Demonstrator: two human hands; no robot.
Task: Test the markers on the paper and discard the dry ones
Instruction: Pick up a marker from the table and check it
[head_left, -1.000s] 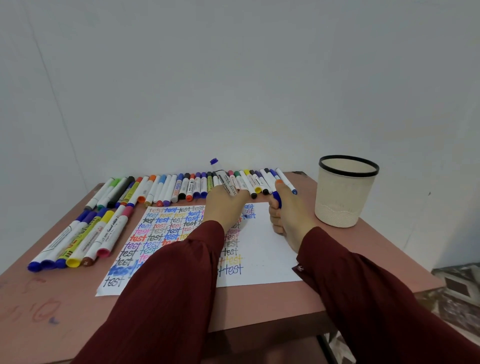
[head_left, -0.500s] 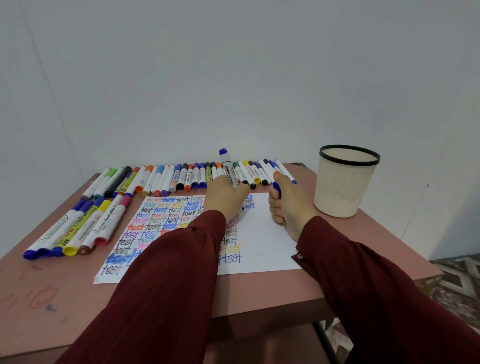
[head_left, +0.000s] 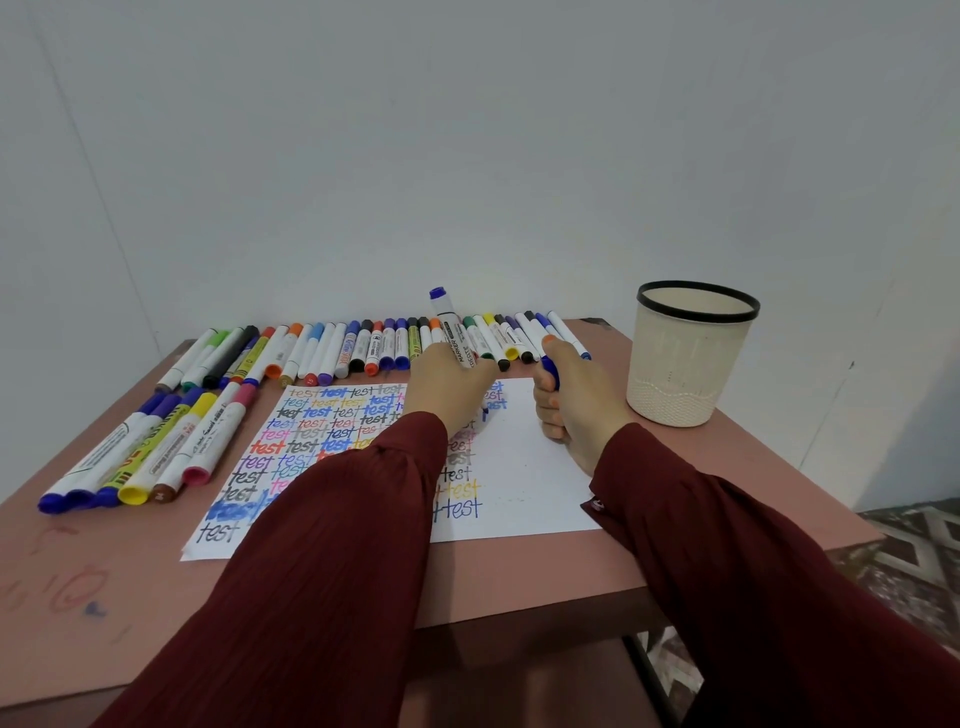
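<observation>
Currently the left hand (head_left: 451, 388) is curled round a marker (head_left: 451, 330), white barrel with the blue end sticking up and tilted away. Its blue tip points down at the paper (head_left: 524, 467), near the sheet's far middle, right by some blue "test" words; I cannot tell for sure whether it touches. The right hand (head_left: 570, 402) is fisted round a blue cap (head_left: 549, 375) and rests on the paper's far right part, thumb on top, just beside the left hand. The paper lies flat on the table (head_left: 156, 597). Its left half is packed with "test" in many colours, and its right half is mostly blank. Beyond the far edge of the paper a row (head_left: 363, 347) of capped markers lies side by side, caps mixed in colour. Left of the paper sit six thicker pens (head_left: 150, 449), side by side, caps toward the near side: blue, yellow, brown, pink. Right of the paper, apart from it and near its far right corner, a cream bin (head_left: 691, 364) with a black rim stands upright; its inside is not visible. Dark red sleeves (head_left: 332, 571) cover both arms, and the left one hides the middle of the paper.
</observation>
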